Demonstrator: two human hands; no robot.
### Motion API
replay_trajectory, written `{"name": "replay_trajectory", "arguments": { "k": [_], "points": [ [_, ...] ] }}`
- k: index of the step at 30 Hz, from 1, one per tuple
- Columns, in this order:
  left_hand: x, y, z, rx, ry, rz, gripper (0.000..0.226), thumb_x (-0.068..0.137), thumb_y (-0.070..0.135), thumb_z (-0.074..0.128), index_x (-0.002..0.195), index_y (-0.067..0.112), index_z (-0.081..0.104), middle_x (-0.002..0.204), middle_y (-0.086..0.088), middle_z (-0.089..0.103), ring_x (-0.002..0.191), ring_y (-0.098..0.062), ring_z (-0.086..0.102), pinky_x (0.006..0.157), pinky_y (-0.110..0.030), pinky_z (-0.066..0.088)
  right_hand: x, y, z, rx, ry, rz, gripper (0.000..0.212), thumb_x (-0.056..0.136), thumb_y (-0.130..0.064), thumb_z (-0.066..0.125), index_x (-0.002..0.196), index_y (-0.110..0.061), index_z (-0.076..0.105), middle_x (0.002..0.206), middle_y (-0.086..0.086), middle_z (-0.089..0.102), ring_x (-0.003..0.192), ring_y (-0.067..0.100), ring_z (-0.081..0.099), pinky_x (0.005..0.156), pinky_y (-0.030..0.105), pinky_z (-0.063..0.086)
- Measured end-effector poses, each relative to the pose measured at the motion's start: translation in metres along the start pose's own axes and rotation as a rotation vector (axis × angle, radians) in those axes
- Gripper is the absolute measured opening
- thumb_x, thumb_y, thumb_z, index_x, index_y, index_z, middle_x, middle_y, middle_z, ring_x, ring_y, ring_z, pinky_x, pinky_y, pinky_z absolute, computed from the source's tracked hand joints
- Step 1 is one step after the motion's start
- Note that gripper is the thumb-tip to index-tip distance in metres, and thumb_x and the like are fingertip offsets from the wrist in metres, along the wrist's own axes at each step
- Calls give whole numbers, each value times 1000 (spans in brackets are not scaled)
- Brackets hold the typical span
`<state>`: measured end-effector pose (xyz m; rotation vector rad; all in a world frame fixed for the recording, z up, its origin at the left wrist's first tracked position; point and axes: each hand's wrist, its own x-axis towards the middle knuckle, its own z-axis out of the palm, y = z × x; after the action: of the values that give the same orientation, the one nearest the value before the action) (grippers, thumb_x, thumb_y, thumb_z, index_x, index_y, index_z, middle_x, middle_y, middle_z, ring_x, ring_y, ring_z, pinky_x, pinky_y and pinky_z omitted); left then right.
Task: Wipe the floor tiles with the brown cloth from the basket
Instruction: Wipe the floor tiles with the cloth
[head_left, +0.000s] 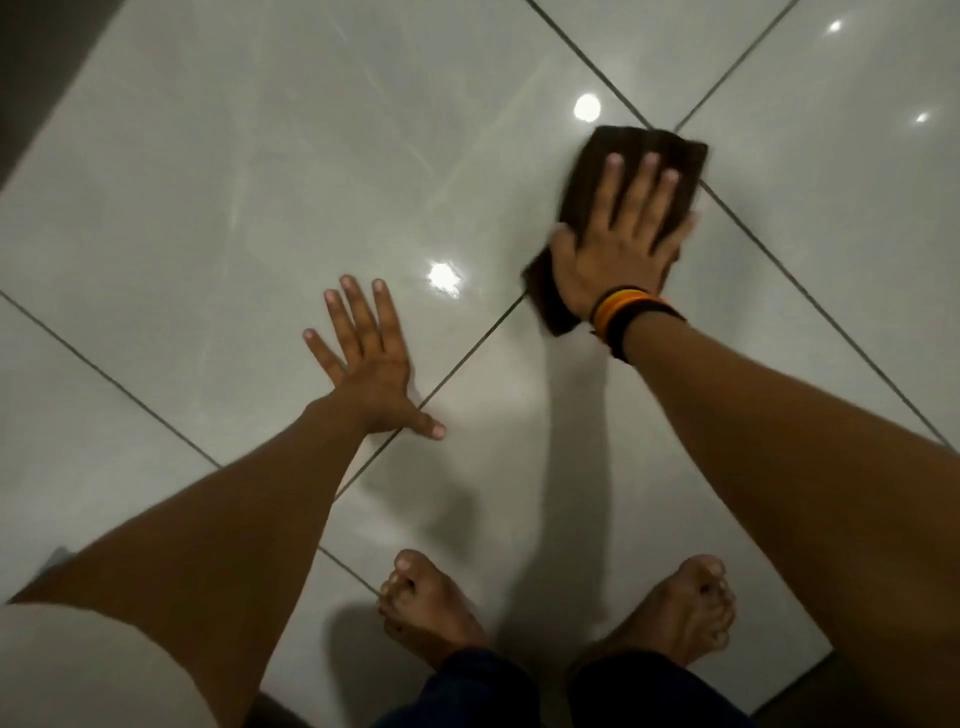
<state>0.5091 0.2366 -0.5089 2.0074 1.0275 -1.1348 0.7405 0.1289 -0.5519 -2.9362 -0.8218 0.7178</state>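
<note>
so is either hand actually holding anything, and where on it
The right hand presses flat on the brown cloth, palm over its near half, fingers spread rather than gripping. The left hand rests bare on the tile, holding nothing.

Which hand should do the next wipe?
Probably the right hand: it lies flat on the brown cloth. The left hand is bare, spread on the tiles.

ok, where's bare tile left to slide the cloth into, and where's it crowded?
Free: the big tile up-left of the left hand, and the tile right of the brown cloth past the grout line. Crowded: the near tile, between both forearms, with bare feet at its near edge.
</note>
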Motion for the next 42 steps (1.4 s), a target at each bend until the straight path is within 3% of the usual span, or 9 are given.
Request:
{"name": "replay_trajectory", "arguments": {
  "k": [7, 11, 16, 19, 23, 27, 32, 36, 42],
  "points": [
    [2, 2, 0, 37, 16, -36, 187, 42, 70, 94, 143, 11, -52, 149, -25, -58, 139, -46, -52, 111, -73, -24, -91, -2, 42, -240, -93, -687, 78, 100, -62, 41, 165, -25, 17, 174, 13, 13, 161, 35, 10, 125, 70, 11],
    [4, 1, -3, 34, 0, -58, 189, 41, 69, 95, 138, 12, -57, 142, -24, -64, 136, -45, -55, 105, -70, -30, -83, 61, 23, -277, -126, -524, 74, 100, -62, 31, 165, -29, 17, 174, 9, 13, 161, 32, 10, 123, 72, 7],
    [5, -5, 0, 30, 13, -13, 189, 37, 75, 92, 141, 13, -54, 147, -23, -59, 141, -47, -50, 96, -65, -37, -18, -20, 19, -73, -19, -204, 81, 100, -65, 24, 166, -23, 5, 174, 16, -1, 161, 38, -4, 123, 73, -2],
    [4, -6, 1, 52, 20, -23, 187, 41, 75, 90, 144, 10, -50, 149, -25, -57, 141, -48, -50, 102, -69, -32, -18, -64, 31, -161, -2, -409, 78, 100, -62, 27, 165, -22, 10, 174, 16, 6, 161, 39, 3, 122, 73, -1],
    [-1, -2, -1, 26, 27, -10, 184, 46, 68, 94, 147, 8, -47, 151, -26, -55, 141, -48, -49, 109, -74, -24, -68, 2, 28, -342, -119, -807, 74, 102, -59, 35, 165, -28, 10, 174, 12, 13, 161, 35, 9, 124, 71, 9],
    [1, -6, 1, 24, 43, 2, 184, 47, 65, 95, 147, 8, -47, 151, -27, -55, 141, -48, -49, 111, -76, -22, -53, 79, 5, -317, -128, -450, 76, 100, -59, 29, 164, -28, 2, 175, 10, 4, 162, 34, 4, 123, 68, 1],
    [4, -7, 7, 65, 67, 7, 185, 45, 69, 94, 146, 7, -49, 151, -28, -54, 141, -50, -48, 108, -77, -22, -41, 16, 14, -160, -79, -208, 79, 100, -52, 32, 166, -20, 2, 174, 18, -3, 160, 39, -4, 123, 71, 3],
    [1, 0, 0, 102, 28, -60, 179, 55, 59, 95, 145, 8, -50, 150, -25, -57, 141, -48, -49, 115, -76, -17, -145, 38, 32, -264, -300, -562, 87, 93, -23, 50, 165, -27, 2, 174, 12, -5, 161, 37, -5, 125, 68, 9],
    [-45, -20, -13, 103, 169, 95, 115, 92, 39, 72, 165, 16, -14, 175, -12, -13, 162, -29, -11, 129, -57, -5, -216, 86, 7, -284, -755, -349, 83, 100, 5, 42, 165, -31, 4, 175, 6, -8, 162, 32, 0, 129, 51, 18]
  ]
}}
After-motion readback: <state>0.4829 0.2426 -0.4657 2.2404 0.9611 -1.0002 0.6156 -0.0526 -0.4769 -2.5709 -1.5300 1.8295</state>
